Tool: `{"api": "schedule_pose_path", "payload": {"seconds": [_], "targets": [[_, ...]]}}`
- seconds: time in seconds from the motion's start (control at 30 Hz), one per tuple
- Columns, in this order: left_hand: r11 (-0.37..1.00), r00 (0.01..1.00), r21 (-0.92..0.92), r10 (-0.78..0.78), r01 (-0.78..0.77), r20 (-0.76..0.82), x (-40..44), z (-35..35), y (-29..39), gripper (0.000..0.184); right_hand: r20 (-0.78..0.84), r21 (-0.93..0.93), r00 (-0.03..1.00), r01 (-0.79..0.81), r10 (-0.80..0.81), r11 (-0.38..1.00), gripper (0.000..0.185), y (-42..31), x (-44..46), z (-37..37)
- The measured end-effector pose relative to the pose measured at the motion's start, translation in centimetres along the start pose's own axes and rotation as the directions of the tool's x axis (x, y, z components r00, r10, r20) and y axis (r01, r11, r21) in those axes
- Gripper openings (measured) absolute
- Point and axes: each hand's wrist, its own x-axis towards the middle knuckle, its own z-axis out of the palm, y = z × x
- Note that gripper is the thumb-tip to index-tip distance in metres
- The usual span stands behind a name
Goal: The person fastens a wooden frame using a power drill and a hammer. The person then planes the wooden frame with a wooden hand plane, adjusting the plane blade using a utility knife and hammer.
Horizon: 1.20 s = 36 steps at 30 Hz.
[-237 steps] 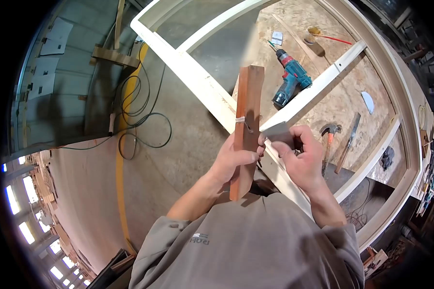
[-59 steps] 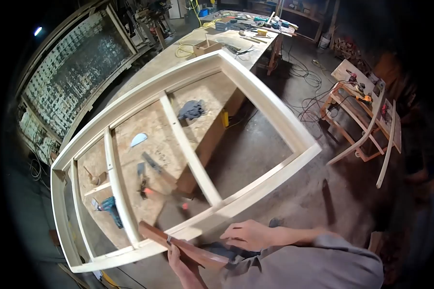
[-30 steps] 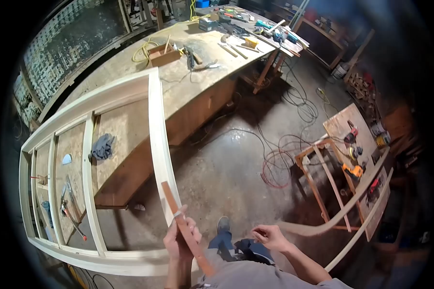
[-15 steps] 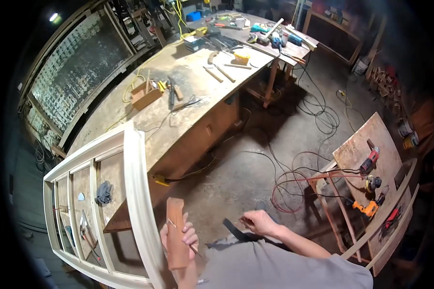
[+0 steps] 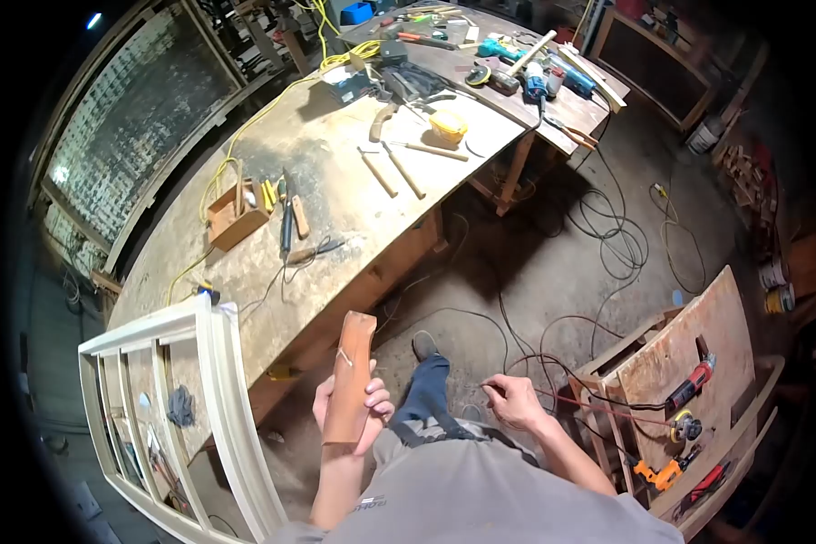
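My left hand (image 5: 372,408) is wrapped round a reddish-brown wooden block (image 5: 348,385), held upright in front of my body. A thin pale strip crosses the block near its upper half. To the right, my right hand (image 5: 514,402) hangs over the floor with its fingers curled and pinched together; whether something small is between them is too small to tell. The white wooden frame (image 5: 231,408) with its crossbars stands left of the block, apart from both hands.
The large worktable (image 5: 317,145) carries a wooden box (image 5: 236,222), chisels, a yellow container (image 5: 447,126) and power tools. At the right, a board (image 5: 689,354) holds a red grinder (image 5: 691,384) and an orange tool (image 5: 659,474). Cables (image 5: 607,236) lie on the floor.
The view has swung from the white frame toward the worktable and floor, so the frame now sits at the lower left. The block stays in my left hand; my right hand has left the frame.
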Motion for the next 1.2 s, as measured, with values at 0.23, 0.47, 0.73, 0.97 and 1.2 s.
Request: {"api": "schedule_pose_path", "payload": {"seconds": [0.23, 0.47, 0.73, 0.97, 1.2], "targets": [[0.997, 0.990, 0.008, -0.075, 0.074, 0.118, 11.2, 6.3, 7.2, 0.073, -0.076, -0.097, 0.997, -0.009, 0.001, 0.995, 0.017, -4.9, 10.6, -3.1], [0.986, 0.949, 0.080, -0.162, 0.146, 0.270, 20.2, 8.4, 14.7, 0.077, -0.155, -0.184, 0.964, 0.184, -0.214, 0.965, 0.019, -8.4, 19.8, -3.4], [0.920, 0.919, 0.199, -0.367, 0.337, 0.143, 26.8, 12.7, 12.8, 0.076, -0.365, -0.115, 0.895, 0.228, -0.255, 0.967, 0.011, -6.0, 25.2, -6.0], [0.948, 0.942, 0.096, -0.313, 0.303, 0.117, 27.6, 15.6, 11.5, 0.075, -0.386, -0.109, 0.911, 0.112, -0.146, 0.988, 0.015, -4.3, 24.0, -6.2], [0.998, 0.996, 0.038, -0.050, 0.047, 0.072, 23.7, 12.5, 14.0, 0.076, -0.199, -0.001, 0.980, -0.023, 0.023, 1.000, 0.017, -6.0, 25.1, -5.7]]}}
